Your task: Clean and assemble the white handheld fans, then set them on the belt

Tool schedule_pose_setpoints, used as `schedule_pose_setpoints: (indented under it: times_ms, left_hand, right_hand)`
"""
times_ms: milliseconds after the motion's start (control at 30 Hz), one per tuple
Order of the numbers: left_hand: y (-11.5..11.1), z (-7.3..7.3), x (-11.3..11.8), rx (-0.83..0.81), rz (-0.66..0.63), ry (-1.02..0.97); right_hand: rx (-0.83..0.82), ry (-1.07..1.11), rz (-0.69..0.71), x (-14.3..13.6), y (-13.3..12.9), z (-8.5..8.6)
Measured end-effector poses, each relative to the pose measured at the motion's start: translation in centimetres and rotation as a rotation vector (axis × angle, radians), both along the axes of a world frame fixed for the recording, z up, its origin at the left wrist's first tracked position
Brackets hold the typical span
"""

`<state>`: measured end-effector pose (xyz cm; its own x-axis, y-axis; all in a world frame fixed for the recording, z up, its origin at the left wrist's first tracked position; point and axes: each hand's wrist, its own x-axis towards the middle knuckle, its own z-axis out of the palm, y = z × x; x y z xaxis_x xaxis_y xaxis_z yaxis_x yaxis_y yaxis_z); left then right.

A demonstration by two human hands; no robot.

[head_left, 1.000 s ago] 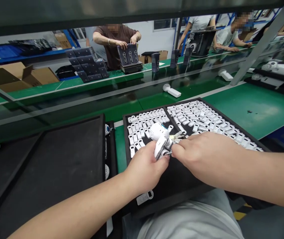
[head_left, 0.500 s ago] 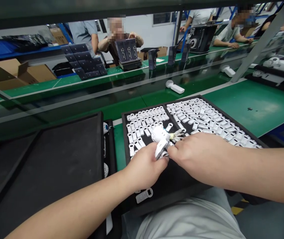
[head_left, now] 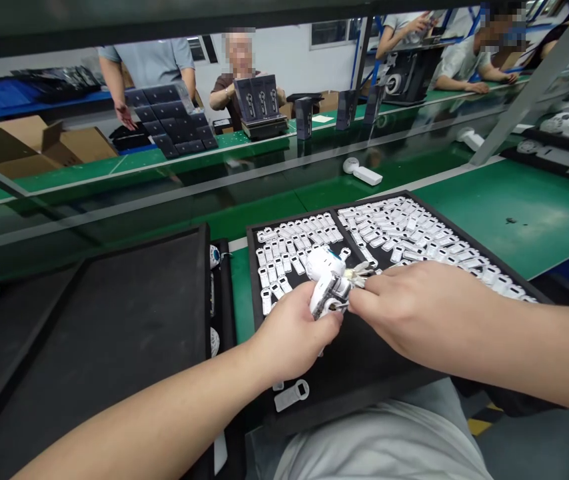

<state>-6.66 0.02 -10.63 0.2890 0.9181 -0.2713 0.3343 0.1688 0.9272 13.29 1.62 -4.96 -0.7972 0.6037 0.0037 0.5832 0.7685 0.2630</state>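
My left hand is wrapped round a white handheld fan, its rounded head pointing away from me and its handle casing showing dark inner parts. My right hand is closed right beside the fan's handle, fingers bent in and the thumb near the casing. Pale yellowish pieces show at its fingertips; what it pinches is hidden. Both hands are above a black tray that holds rows of small white panels with dark windows. One loose panel lies near the tray's front edge.
A black divided tray stands at left, with white fan heads beside it. Another fan lies on the green belt. Across the line, people work by stacked dark boxes. A slanted metal post stands at right.
My right hand has drawn slightly right, off the fan, and the handle's dark inside shows more. The view has shifted a little. Across the line, a person in grey-blue now shows a lowered hand.
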Motion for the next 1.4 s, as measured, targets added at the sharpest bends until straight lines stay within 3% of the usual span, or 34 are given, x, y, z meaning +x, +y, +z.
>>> schedule_pose_setpoints:
  times_ms: [367,567,900,1267,1400]
  left_hand:
    - [-0.1,-0.1,-0.2,0.117,-0.037,0.116]
    - [-0.3,0.2,-0.1,0.133,-0.033,0.179]
    - [-0.5,0.1,0.2,0.13,-0.061,0.254]
    - [-0.4,-0.3,0.2,0.156,-0.128,0.291]
    - [0.3,0.2,0.0,-0.054,-0.067,0.09]
  right_hand:
    - [0.038,0.159,0.08,0.1,0.1,-1.3]
    - [0.005,0.087,0.034,-0.3,-0.2,-1.2]
    - [-0.226,-0.136,-0.104,-2.2,-0.4,0.4]
    - [-0.296,-0.153,-0.084,-2.4,-0.5,-0.1]
    - [-0.178,0.043,-0.077,-0.6,-0.1,-0.8]
